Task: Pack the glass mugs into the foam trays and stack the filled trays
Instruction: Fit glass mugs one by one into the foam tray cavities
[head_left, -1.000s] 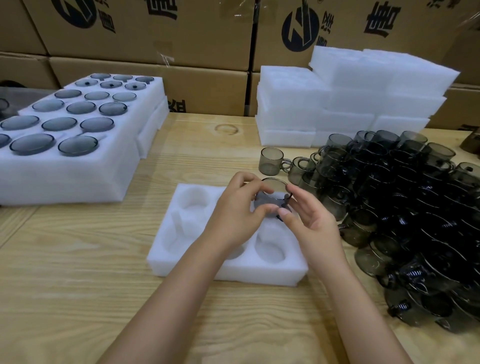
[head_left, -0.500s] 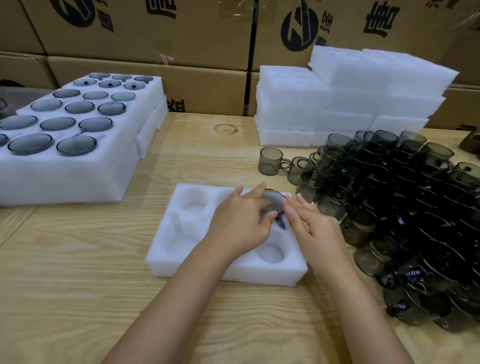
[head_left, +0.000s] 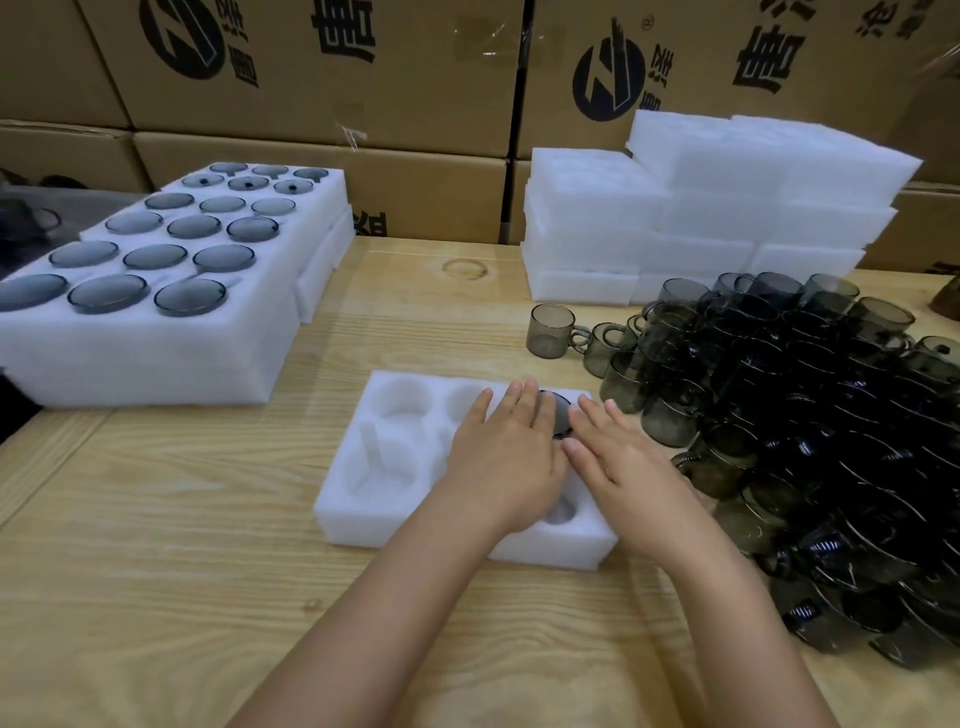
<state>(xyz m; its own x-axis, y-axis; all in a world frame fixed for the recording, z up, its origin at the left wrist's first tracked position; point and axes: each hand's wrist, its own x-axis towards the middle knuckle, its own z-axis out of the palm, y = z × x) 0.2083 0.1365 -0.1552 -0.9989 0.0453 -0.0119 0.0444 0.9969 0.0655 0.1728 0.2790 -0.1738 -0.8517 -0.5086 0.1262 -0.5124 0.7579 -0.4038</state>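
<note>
Centre: mug (head_left: 556, 415), gripped above tray (head_left: 363, 499) 1 s ago, now seated in upper-right pocket; L hand (head_left: 506, 457) & R hand (head_left: 623, 462) flat, fingers straight. Other visible pockets unfilled.

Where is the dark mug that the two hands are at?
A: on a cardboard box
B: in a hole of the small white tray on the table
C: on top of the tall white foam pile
B: the dark mug sits down in the far right pocket of the small foam tray, where the left hand lies flat over its edge and the right hand lies flat beside it.
</note>
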